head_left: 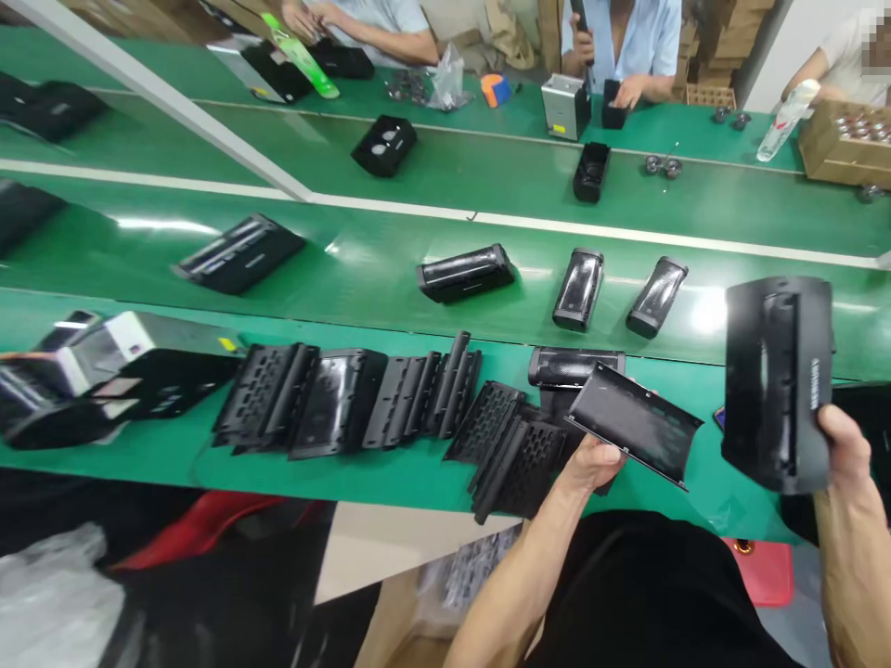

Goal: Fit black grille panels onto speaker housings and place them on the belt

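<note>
My left hand (591, 464) grips a thin, curved black plastic panel (637, 422) by its near edge, thumb on top, over the green bench. Farther right, my right hand (845, 445) is closed around the lower side of a black speaker housing (776, 380), held up with its long side toward me and white lettering along one edge. Just left of my left hand lie black perforated grille panels (533, 464), partly overlapping. Behind the held panel sits another black housing with a mesh front (577, 365).
Stacked black panels (334, 399) and a grey metal box (167, 343) line the bench to the left. On the conveyor belt (362, 241) lie several black housings (581, 288). Across it, co-workers sit by a green bottle (299, 56), orange tape (495, 90) and a cardboard box (845, 148).
</note>
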Motion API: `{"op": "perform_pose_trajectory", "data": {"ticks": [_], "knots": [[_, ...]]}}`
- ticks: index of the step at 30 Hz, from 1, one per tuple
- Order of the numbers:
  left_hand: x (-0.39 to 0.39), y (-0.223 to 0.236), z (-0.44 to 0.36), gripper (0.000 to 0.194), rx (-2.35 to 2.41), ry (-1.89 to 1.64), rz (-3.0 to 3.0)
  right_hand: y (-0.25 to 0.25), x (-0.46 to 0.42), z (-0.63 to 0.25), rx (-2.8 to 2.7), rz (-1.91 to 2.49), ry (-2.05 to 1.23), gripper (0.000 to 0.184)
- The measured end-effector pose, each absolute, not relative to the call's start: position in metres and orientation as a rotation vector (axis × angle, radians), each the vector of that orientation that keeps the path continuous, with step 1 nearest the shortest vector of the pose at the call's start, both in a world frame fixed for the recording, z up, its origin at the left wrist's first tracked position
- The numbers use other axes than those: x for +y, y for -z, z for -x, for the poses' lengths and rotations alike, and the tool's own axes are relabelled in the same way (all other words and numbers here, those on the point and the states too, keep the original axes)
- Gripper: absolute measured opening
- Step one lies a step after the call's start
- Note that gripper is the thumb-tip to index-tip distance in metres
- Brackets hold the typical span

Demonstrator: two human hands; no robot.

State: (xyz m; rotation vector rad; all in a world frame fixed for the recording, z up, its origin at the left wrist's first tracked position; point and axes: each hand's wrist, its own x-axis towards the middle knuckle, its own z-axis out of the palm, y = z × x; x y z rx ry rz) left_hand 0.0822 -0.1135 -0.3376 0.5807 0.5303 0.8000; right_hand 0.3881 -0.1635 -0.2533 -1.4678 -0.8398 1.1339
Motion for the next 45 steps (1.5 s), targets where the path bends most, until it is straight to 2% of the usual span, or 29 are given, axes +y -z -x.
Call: {"op": "perform_pose_trajectory", "data": {"ticks": [1,4,6,15,22,29,32,36,39,41,45], "knots": [[-0.116,0.338,-0.084,0.082,0.516,-0.803,-0.592,0.247,-0.172,-0.387,-0.904,1.493,-1.169,0.077],[-0.122,0.343,-0.092,0.078,0.502,-0.835,-0.621,0.219,-0.18,-0.375,-1.216,1.577,-1.18,0.106],[-0.126,0.347,-0.098,0.076,0.49,-0.862,-0.64,0.203,-0.178,-0.359,-1.421,1.658,-1.143,0.114],[-0.135,0.324,-0.116,0.078,0.315,-0.955,-0.707,0.202,-0.18,-0.324,-1.688,1.771,-1.006,0.111],[-0.132,0.332,-0.119,0.083,0.245,-0.955,-0.632,0.205,-0.179,-0.319,-1.812,1.85,-1.062,0.114],[-0.132,0.339,-0.126,0.075,0.264,-0.888,-0.552,0.203,-0.16,-0.332,-1.818,1.857,-1.2,0.112],[-0.13,0.334,-0.124,0.078,0.367,-0.956,-0.514,0.218,-0.175,-0.332,-1.759,1.719,-1.046,0.105],[-0.121,0.329,-0.126,0.079,0.476,-1.05,-0.481,0.256,-0.207,-0.308,-1.466,1.705,-0.665,0.119],[-0.111,0.328,-0.124,0.081,0.539,-1.026,-0.513,0.273,-0.212,-0.292,-1.315,1.701,-0.443,0.096],[-0.101,0.327,-0.114,0.083,0.563,-0.953,-0.573,0.272,-0.208,-0.295,-1.286,1.688,-0.446,0.083],[-0.071,0.315,-0.079,0.099,0.628,-1.031,-0.833,0.261,-0.209,-0.314,-1.234,1.687,-0.666,0.079]]}}
